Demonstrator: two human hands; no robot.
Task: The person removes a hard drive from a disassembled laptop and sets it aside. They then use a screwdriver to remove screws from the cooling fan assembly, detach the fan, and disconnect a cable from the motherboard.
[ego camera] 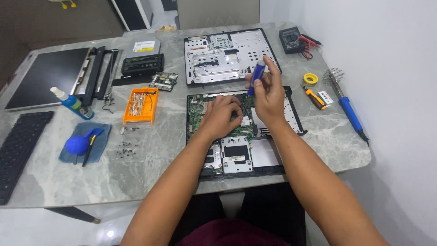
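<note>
You are working over an opened laptop base (236, 150) that is lying at the near edge of the marble worktop (150, 173), its green circuit board (196, 116) showing. Your right hand (268, 93) is gripping a blue-handled screwdriver (256, 75), fingers closed around the handle, and holding it upright with the tip pointing down at the board. Your left hand (221, 116) is resting on the board just beside that tip, fingers curled and pressing down; whether it is pinching anything you cannot tell. Just behind the base, a removed black laptop cover (227, 57) is lying with its silver inner side up. To the left, an orange bit case (141, 105) is sitting open, with loose screws (126, 146) scattered near it. Further left, a blue dust blower (77, 144) is lying on a blue cloth (102, 141), a squeeze bottle (70, 102) is standing nearby, and a detached screen panel (45, 75) and a keyboard (18, 150) are lying flat. On the right are sitting a multimeter (291, 40), a yellow tape roll (310, 79), a small orange screwdriver (315, 98) and a blue soldering iron (349, 111).
</note>
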